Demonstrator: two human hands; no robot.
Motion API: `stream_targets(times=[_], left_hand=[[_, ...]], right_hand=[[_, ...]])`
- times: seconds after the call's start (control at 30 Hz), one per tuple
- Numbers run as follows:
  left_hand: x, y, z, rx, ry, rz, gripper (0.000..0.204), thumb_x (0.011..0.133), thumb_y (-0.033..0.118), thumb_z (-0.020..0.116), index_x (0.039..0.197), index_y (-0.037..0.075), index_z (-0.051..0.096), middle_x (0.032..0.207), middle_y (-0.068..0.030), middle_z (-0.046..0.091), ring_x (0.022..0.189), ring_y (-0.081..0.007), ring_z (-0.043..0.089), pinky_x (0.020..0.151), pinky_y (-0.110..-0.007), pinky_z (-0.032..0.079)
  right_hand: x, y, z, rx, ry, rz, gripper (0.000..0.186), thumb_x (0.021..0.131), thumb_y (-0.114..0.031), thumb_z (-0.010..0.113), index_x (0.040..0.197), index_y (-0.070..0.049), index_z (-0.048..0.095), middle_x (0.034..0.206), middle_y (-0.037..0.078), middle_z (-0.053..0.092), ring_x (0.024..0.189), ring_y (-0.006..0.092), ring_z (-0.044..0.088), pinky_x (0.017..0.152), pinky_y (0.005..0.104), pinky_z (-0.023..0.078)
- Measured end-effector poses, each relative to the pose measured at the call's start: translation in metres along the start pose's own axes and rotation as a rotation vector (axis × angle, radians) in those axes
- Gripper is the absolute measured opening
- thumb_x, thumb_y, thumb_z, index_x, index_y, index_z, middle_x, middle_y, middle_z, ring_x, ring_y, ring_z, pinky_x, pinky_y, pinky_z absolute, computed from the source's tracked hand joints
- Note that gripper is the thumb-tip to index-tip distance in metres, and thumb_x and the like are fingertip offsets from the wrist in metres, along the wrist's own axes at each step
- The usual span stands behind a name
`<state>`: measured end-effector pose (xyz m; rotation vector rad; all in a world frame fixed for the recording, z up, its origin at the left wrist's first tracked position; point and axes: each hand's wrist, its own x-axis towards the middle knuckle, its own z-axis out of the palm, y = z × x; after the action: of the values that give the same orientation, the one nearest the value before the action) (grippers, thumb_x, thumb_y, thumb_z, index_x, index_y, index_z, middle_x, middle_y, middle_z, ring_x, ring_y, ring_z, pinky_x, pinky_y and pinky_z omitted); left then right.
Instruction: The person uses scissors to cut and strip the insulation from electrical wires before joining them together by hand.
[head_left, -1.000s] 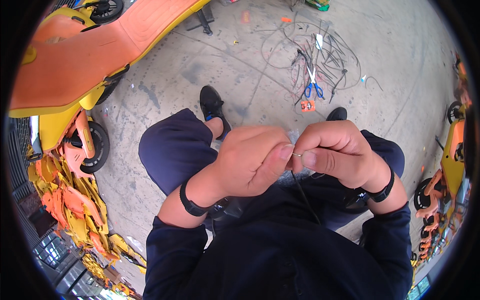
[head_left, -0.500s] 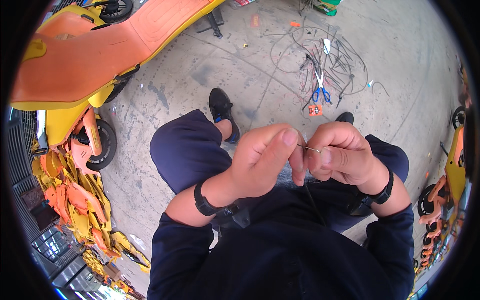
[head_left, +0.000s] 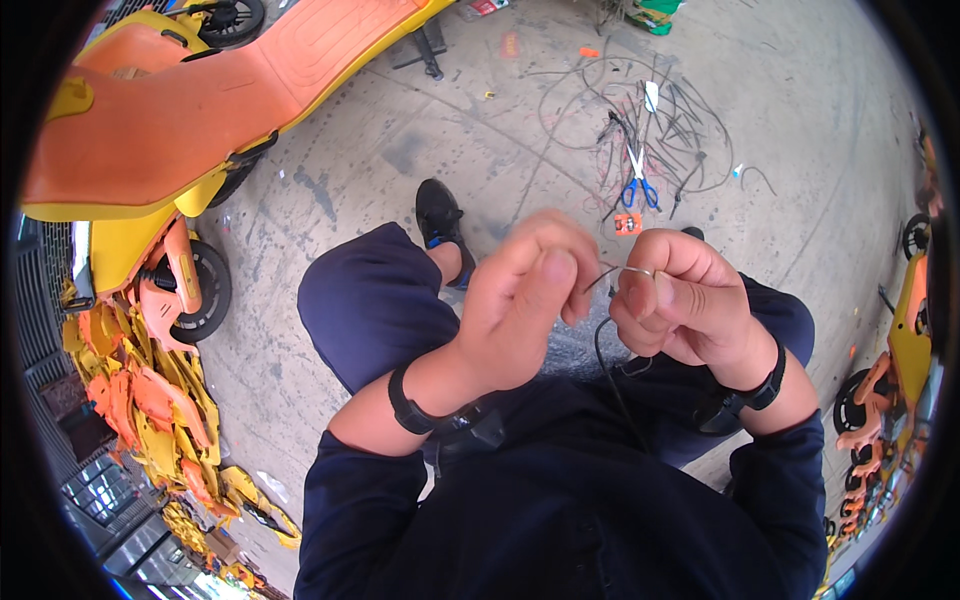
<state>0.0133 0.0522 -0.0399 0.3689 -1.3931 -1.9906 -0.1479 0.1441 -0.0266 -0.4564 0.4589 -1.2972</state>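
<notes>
In front of my lap, my right hand [head_left: 692, 300] pinches a thin wire [head_left: 636, 269] between thumb and forefinger. The wire arcs across the gap between my hands, pale near the right fingers and dark toward the left ones. My left hand [head_left: 528, 300] is closed around its dark end, thumb against the curled fingers, which are slightly blurred. Below the gap, a black cable [head_left: 607, 372] loops down from the right hand's fingers toward my lap. How the wire and the cable join is hidden by the fingers.
On the concrete floor [head_left: 370, 130] ahead lie blue-handled scissors [head_left: 637, 188], a small orange packet [head_left: 628, 224] and a tangle of dark cables [head_left: 675, 125]. An orange-and-yellow vehicle body [head_left: 190, 120] stands at the left, above a heap of yellow and orange panels [head_left: 150, 400]. More vehicles [head_left: 905, 310] line the right.
My hands have drawn slightly apart and up, and more of the wire shows between them, now bent in an arc. The black cable's loop has come into sight beside my right fingers.
</notes>
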Motion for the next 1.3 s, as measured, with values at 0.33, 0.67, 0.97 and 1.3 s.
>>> stream_targets(times=[0.33,0.67,0.97,1.3], left_hand=[[0.002,-0.004,-0.001,0.429,-0.029,0.064,0.019,0.088,0.006,0.062,0.106,0.001,0.062,0.082,-0.0020,0.058,0.058,-0.0059,0.047,0.055,-0.020,0.039],[0.012,0.012,-0.011,0.711,-0.109,0.126,0.011,0.081,0.001,0.065,0.092,0.003,0.066,0.071,-0.0052,0.056,0.059,-0.0148,0.053,0.052,-0.026,0.041],[0.015,0.016,-0.015,0.863,-0.098,0.145,0.012,0.080,0.002,0.068,0.092,0.004,0.068,0.074,-0.0049,0.057,0.061,-0.0122,0.053,0.053,-0.023,0.042],[0.017,0.012,-0.024,1.024,-0.240,0.224,0.021,0.076,0.001,0.067,0.097,0.005,0.067,0.080,-0.0073,0.059,0.067,-0.0186,0.056,0.059,-0.027,0.044]], right_hand=[[-0.001,-0.017,-0.001,-0.059,-0.044,-0.017,0.019,0.098,-0.015,0.046,0.095,0.002,0.055,0.070,0.005,0.053,0.055,0.0103,0.047,0.051,0.0225,0.039],[-0.001,-0.022,0.000,-0.975,0.113,-0.179,0.014,0.091,-0.008,0.056,0.100,0.002,0.060,0.090,0.010,0.064,0.080,0.0183,0.063,0.071,0.0292,0.050],[0.005,-0.026,-0.007,-1.377,-0.050,-0.376,0.008,0.081,-0.001,0.063,0.088,0.000,0.062,0.079,0.011,0.062,0.070,0.0288,0.059,0.064,0.0347,0.045],[0.005,-0.023,-0.002,-1.362,-0.056,-0.261,0.010,0.079,0.004,0.058,0.087,0.001,0.063,0.073,0.012,0.062,0.065,0.0299,0.059,0.060,0.0349,0.045]])
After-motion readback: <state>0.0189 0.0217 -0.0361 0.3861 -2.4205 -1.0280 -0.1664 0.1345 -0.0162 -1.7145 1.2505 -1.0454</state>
